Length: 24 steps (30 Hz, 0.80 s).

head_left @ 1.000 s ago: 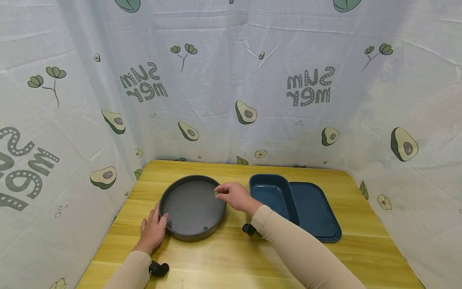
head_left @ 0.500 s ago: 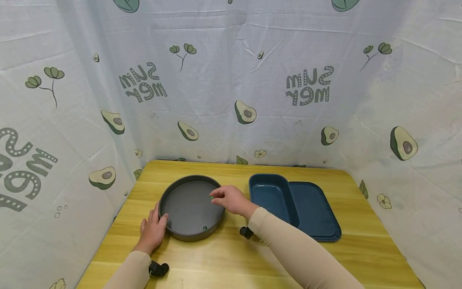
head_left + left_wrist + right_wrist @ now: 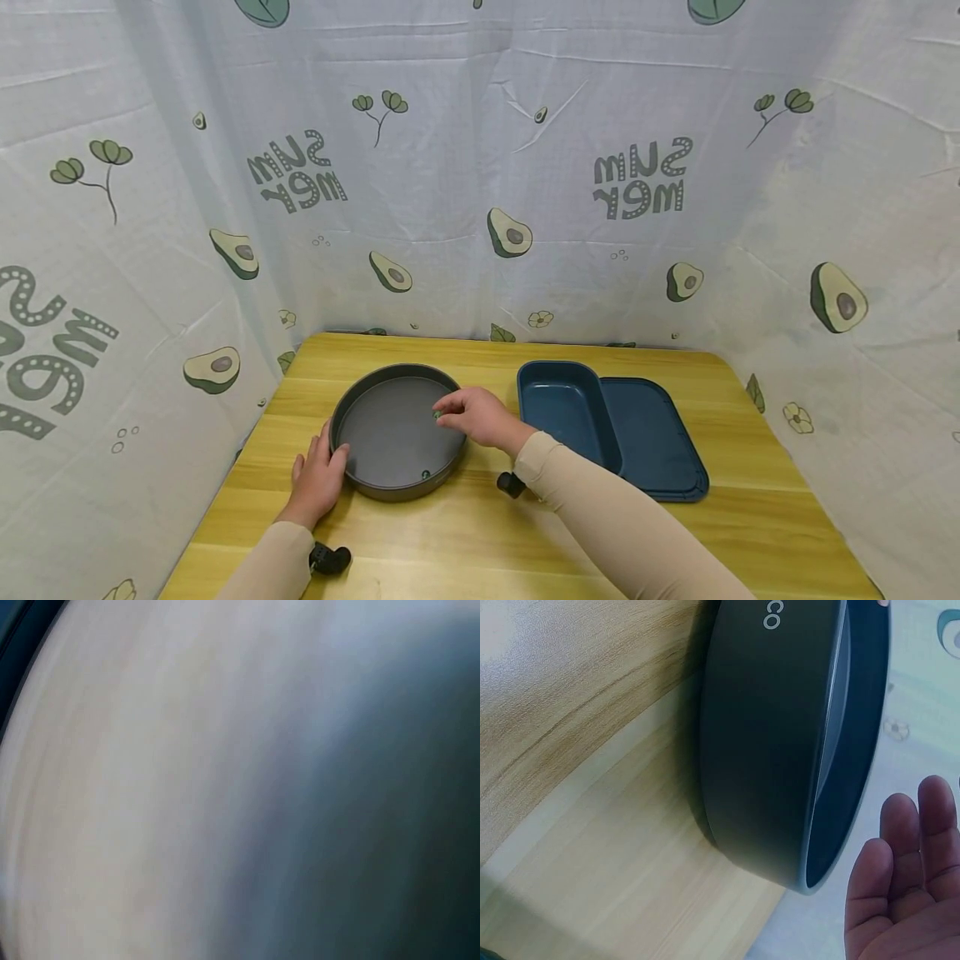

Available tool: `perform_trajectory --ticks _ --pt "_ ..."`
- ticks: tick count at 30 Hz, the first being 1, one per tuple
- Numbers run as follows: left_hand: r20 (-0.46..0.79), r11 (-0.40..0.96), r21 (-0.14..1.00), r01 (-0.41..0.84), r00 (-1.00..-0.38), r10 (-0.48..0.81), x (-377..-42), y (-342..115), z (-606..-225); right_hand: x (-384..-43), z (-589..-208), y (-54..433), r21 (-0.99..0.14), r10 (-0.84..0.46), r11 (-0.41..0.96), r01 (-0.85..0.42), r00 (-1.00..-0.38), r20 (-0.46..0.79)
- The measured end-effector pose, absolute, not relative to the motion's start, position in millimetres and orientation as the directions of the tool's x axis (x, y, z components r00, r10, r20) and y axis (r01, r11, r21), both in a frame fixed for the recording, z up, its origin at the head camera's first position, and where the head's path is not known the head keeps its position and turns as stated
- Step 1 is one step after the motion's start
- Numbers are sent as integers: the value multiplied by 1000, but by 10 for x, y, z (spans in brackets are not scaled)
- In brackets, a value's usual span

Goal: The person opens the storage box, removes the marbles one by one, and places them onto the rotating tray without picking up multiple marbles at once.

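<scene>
A round dark grey pan stands on the left half of the table. My left hand holds its near-left side, fingers along the outer wall and thumb over the rim. Just above the pan's right part, my right hand pinches a small green marble-like ball between thumb and fingertips. A similar green ball lies inside, near the pan's front wall. In the right wrist view, the pan's outer wall bears pale letters, and some fingers are beside the rim. The left wrist view is blurred.
Right of the pan stands a deep blue rectangular container, partly behind my right forearm. A flat blue lid lies against its right side. The wooden table ends at a patterned curtain at the back.
My right hand has moved a little left and down over the pan with the small green ball, then almost stopped. My left hand and the other ball have stayed in place.
</scene>
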State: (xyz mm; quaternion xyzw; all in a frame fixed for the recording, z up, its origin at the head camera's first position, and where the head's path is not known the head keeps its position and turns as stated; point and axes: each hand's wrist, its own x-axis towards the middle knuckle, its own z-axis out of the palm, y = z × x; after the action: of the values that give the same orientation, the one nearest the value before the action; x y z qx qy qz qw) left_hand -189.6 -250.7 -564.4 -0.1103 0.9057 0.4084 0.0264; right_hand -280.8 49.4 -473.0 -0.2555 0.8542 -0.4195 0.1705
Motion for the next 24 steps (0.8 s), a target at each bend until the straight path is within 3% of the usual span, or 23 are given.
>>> perform_trajectory --ticks 13,24 --pt "-134 642 734 -219 -975 -180 -1891 -2499 -5650 -2818 -4744 510 -809 -607 503 -304 -790 -80" --pt "-130 639 738 -215 -975 -178 -1902 -2507 -5648 -2999 -4634 767 -800 -439 546 -249 -898 -20"
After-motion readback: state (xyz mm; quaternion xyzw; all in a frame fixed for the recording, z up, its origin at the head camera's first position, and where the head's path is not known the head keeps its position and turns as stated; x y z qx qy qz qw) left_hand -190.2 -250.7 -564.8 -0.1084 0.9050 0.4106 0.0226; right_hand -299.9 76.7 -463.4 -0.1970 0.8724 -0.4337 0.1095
